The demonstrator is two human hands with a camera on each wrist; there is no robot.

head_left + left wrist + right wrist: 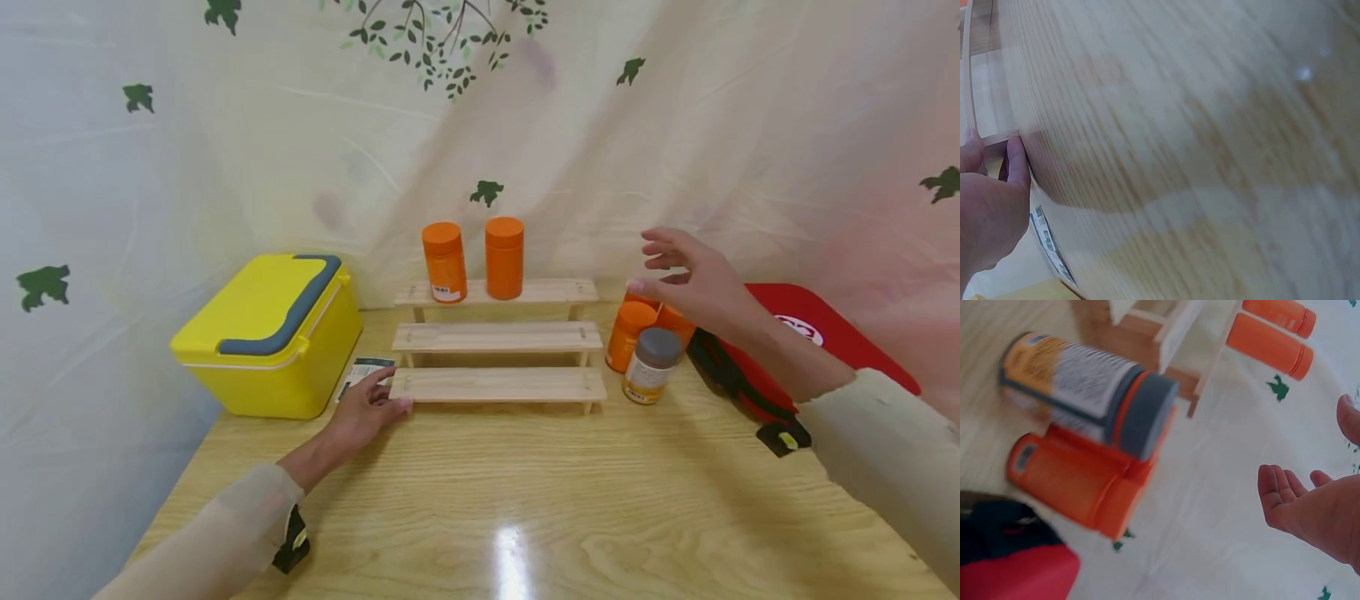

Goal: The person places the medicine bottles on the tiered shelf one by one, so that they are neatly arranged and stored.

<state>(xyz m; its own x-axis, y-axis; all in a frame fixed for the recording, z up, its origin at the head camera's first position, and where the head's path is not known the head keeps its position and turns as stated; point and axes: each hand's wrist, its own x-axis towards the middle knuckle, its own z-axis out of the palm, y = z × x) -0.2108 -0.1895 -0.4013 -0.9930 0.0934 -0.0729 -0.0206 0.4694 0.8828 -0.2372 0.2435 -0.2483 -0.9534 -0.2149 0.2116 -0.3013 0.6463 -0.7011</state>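
A three-step wooden rack stands on the table. My left hand holds the left end of its lowest step, thumb at the front and fingers along the end; the left wrist view shows this hand at the rack's corner. Two orange bottles, a left one and a right one, stand upright on the top step. My right hand hovers with nothing in it, fingers loosely bent and thumb apart. Below it stand several orange bottles and a grey-capped bottle with a white-and-yellow label.
A yellow cooler box with a grey-blue handle stands left of the rack. Between them lies a printed card. A red bag with a black strap lies at the right. Behind everything hangs a pale cloth with leaf prints.
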